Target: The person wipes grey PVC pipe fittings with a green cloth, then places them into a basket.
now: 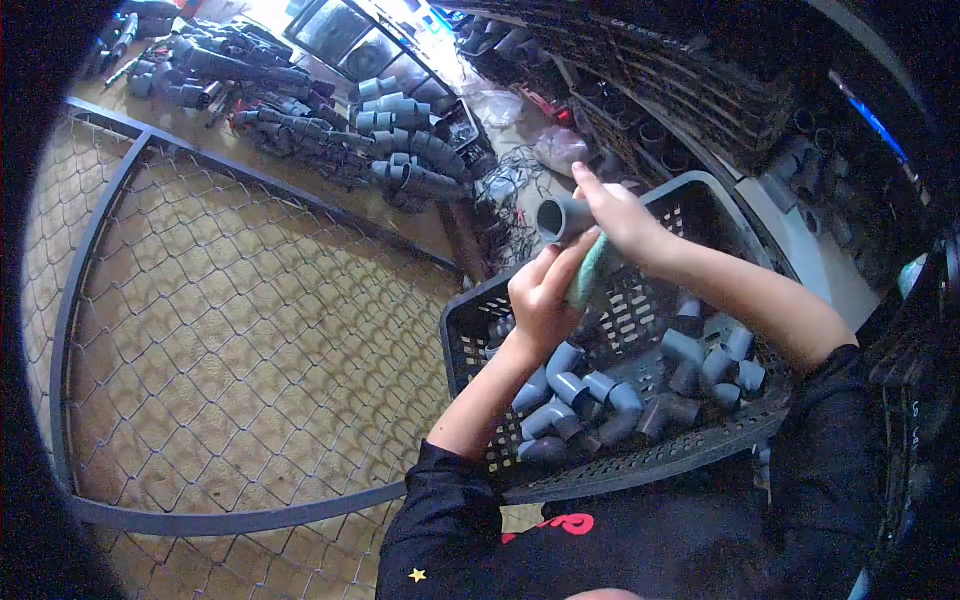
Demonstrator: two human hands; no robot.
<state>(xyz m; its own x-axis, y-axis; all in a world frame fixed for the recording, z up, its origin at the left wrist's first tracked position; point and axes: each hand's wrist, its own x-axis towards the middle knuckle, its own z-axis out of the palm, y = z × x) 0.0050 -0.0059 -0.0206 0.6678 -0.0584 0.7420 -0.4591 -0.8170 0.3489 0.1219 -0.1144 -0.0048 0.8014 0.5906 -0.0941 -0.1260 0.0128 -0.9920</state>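
Observation:
A grey pipe fitting [566,218] is held up above the black basket, its round open end facing the left. My left hand [545,290] holds it from below, with a green cloth [592,270] hanging between my hands. Against the fitting's right side rests my right hand [622,218], its fingers wrapped round it and the thumb raised. Below, the black perforated basket [640,470] contains several grey elbow fittings [622,398], lying in a loose heap.
A wire mesh panel in a metal frame [240,520] stands at the left. Behind it are piles of dark and grey fittings [395,112]. Stacked black crates [680,70] rise at the upper right. Plastic bags [560,148] lie beyond the basket.

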